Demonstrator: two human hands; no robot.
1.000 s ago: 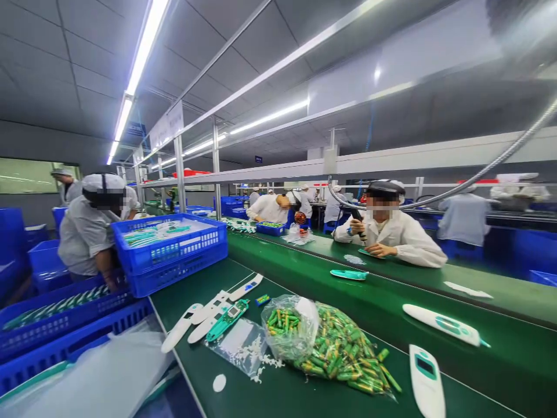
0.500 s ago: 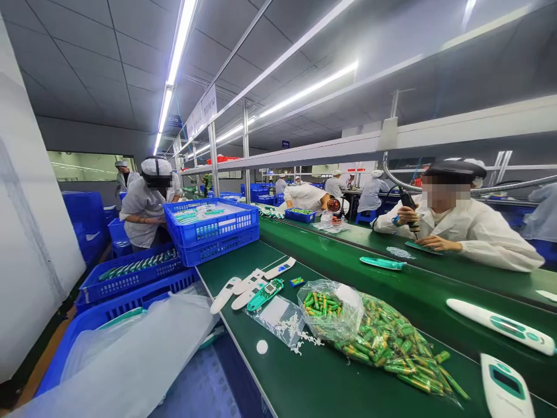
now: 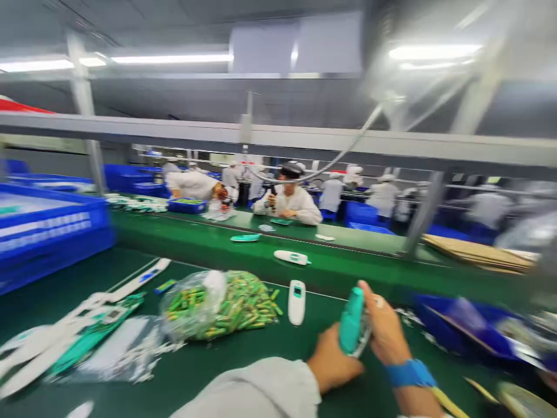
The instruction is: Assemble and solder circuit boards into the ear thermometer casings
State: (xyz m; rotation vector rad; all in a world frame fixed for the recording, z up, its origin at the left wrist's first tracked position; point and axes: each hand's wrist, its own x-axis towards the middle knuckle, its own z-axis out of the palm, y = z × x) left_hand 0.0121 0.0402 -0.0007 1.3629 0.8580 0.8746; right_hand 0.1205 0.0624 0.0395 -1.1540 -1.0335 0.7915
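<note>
A teal device casing (image 3: 351,322) is held up between my two hands over the green bench, its far side hidden. My left hand (image 3: 333,357), in a pale sleeve, wraps round its lower end. Against the right side presses my right hand (image 3: 385,328), with a blue wristband below it. A white handheld device (image 3: 296,303) with a small display lies on the bench beyond my left hand. Left of that rests a clear bag of green batteries (image 3: 235,305). Motion smears the picture.
White and teal casing parts (image 3: 93,325) lie at the left beside a bag of small white parts (image 3: 134,348). A blue crate (image 3: 52,238) stands behind them, and a blue bin (image 3: 465,328) on the right. Across the green belt (image 3: 200,244) sits a co-worker (image 3: 289,203).
My view has swung to the right. Both my hands, out of sight before, are now in view with the teal casing between them.
</note>
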